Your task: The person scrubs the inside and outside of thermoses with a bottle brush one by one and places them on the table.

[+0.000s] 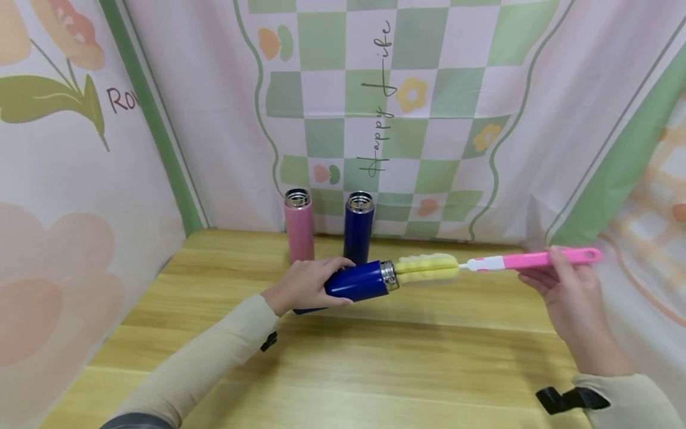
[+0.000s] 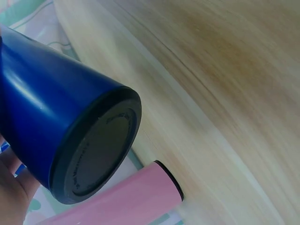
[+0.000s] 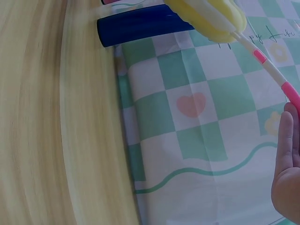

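See wood-grain table [image 1: 375, 369], checked curtain [image 1: 370, 89] at 12 o'clock. Count three bottles: tilted blue bottle [image 1: 359, 283] over table, gripped in left hand [image 1: 308, 286]; standing blue bottle [image 1: 358, 232] at 12, pink bottle [image 1: 300, 229] at 11. Count one brush [image 1: 486, 263] at 3, sponge [image 1: 429, 268] at mouth [image 1: 389, 275], handle [image 1: 530, 260] held in right hand [image 1: 573, 304].

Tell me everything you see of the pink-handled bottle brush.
The long bottle brush has a yellow, sponge-like head, a pale neck, a white section with pink accents and a pink, plastic-looking handle with a hole near its end. The person's right hand grips the handle, holding the brush nearly level above the wood-grained table. Its tip is at the silvery mouth of the tilted blue cylindrical bottle; whether it enters can't be told.
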`<action>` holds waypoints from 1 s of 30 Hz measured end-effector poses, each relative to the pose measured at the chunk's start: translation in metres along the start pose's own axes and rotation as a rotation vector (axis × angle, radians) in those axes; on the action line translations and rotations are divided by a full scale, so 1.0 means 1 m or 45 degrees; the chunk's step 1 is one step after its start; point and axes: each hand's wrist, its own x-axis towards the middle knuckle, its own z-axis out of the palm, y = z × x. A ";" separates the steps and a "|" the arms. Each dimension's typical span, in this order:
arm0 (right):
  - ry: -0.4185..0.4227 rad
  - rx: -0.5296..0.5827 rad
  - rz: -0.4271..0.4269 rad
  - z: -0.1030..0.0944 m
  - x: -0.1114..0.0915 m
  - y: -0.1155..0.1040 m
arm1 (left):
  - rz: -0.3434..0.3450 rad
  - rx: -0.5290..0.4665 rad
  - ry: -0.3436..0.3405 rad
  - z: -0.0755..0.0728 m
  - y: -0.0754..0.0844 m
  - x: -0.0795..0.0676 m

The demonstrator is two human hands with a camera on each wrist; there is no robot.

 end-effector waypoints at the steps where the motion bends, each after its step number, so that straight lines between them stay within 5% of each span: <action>1: -0.002 -0.008 -0.001 0.001 0.000 0.000 | -0.004 0.002 -0.002 0.000 0.000 0.000; 30: -0.280 -0.060 0.004 0.018 0.012 0.015 | -0.005 -0.056 0.106 0.002 0.005 -0.001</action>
